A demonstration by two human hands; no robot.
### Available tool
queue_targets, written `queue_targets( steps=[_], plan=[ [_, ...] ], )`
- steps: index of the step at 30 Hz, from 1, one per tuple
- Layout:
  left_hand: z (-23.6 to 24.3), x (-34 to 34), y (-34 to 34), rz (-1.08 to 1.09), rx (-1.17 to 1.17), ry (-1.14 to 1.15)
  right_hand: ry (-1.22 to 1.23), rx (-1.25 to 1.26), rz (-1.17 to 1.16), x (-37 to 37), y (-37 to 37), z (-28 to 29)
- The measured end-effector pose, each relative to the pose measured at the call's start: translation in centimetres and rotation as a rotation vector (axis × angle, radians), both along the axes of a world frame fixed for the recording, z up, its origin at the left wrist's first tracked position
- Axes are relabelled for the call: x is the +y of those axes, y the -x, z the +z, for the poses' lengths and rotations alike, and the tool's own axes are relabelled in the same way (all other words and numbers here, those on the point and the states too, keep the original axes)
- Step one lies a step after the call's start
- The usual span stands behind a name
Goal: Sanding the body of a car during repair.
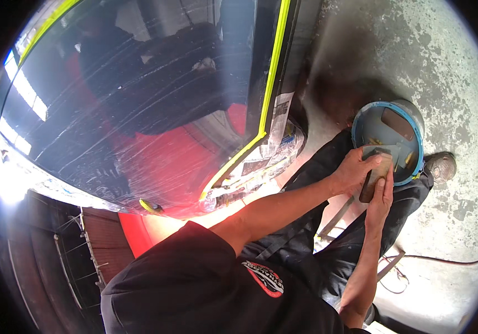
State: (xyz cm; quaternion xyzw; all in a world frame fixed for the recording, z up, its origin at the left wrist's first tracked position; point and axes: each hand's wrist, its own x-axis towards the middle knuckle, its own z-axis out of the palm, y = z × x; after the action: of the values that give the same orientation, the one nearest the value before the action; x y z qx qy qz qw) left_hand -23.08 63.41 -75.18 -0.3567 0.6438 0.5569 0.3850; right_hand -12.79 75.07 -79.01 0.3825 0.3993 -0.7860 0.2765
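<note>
Basically, both hands work over a blue-rimmed bucket [411, 119] that sits on the concrete floor [450, 61] by the person's knee, near a shoe [442, 165]. The left hand [355, 167] has its grip clamped on the upper end of a dark flat block [373, 181], apparently a sanding block; the right hand [380, 200] is clamped on its lower side, fingers flat along it. The block hangs at the bucket's near rim, partly over the trouser leg. Risks, as a judgement: a wet block could slip from the 2 grips and drop into the bucket or onto the gritty floor, picking up grit that would scratch the glossy taped car panel [139, 100] close at left; drips may wet the trousers; a knee shift could tip the bucket.
</note>
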Motion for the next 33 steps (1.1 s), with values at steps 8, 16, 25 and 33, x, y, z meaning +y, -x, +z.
queue_targets(
  steps=[8, 16, 25, 33],
  plan=[
    [-0.4, -0.5, 0.2, -0.339, 0.128, 0.269, -0.364, 0.045, 0.082, 0.4, -0.7, -2.2],
    [-2.9, 0.3, 1.9, -0.622, 0.018, 0.319, -0.208, -0.095, -0.053, 0.6, 0.7, -6.0],
    [-13.9, -1.3, 4.5, -0.736, -0.287, 0.365, -0.856, 0.242, 0.449, -2.2, 5.6, -7.6],
    [-22.5, -0.9, 3.0, -0.245, -0.445, 0.036, -1.078, 0.205, 0.641, -3.9, 3.2, -19.1]
  ],
)
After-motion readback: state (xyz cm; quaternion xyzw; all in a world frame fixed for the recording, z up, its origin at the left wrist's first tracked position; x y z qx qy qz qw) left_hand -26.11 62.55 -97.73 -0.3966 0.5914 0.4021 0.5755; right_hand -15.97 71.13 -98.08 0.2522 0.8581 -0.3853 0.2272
